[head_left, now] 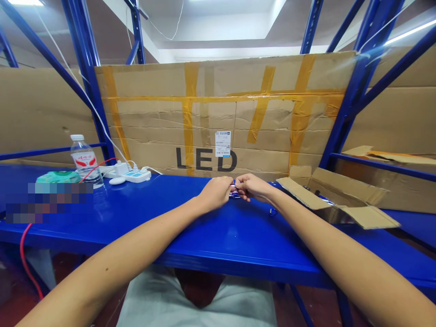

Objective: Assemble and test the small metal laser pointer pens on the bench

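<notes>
Both arms reach forward over the blue table (225,236), and the hands meet near its back edge. My left hand (217,193) is closed, its thumb and fingers pinching a small shiny metallic item (234,192) whose kind I cannot make out. Against its other side, my right hand (252,187) is closed too, fingertips pressed together at the item's top. The fingers cover much of it. Below the right wrist, a small dark loop-shaped piece (273,212) lies on the table.
An open cardboard box (357,186) with several dark and shiny parts stands right. At left are a water bottle (83,159), a green pack (57,177) and a white power strip (136,175) with cords. A large taped cardboard panel (153,122) rises behind, between blue rack posts (354,100).
</notes>
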Available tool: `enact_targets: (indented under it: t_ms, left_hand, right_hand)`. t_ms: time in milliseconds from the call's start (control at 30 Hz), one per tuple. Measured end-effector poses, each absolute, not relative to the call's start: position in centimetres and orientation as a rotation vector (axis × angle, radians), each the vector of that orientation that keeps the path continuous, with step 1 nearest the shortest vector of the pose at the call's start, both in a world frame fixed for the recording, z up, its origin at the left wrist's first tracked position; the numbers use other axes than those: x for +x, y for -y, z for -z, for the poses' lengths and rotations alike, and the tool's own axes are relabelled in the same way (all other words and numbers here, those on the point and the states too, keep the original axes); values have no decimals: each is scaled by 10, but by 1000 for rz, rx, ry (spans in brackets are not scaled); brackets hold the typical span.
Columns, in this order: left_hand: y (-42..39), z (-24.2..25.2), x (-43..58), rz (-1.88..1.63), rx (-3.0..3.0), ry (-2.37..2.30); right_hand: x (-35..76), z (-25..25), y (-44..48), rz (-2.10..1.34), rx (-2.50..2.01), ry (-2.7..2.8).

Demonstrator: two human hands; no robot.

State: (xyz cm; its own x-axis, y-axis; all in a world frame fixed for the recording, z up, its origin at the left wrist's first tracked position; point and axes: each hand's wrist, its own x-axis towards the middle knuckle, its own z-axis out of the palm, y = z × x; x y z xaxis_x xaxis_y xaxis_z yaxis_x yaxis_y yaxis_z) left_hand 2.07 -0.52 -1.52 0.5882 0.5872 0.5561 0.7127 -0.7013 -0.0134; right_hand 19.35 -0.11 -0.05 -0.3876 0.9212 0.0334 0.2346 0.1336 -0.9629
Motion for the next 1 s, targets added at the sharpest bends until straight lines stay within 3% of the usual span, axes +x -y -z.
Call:
enact_targets:
  t_ms: [333, 633, 1000]
  left_hand:
    - [2, 15, 20, 870, -2592, 1128]
    - [-9, 18, 18, 1133, -2756, 1124]
    - [-12, 19, 18, 1125, -2796, 1157]
  right_hand:
    - [195, 0, 0, -1280, -1147, 1758]
    - [192, 4, -5, -1062, -1180, 1891]
    - [195, -1, -2, -971, -1206, 1994]
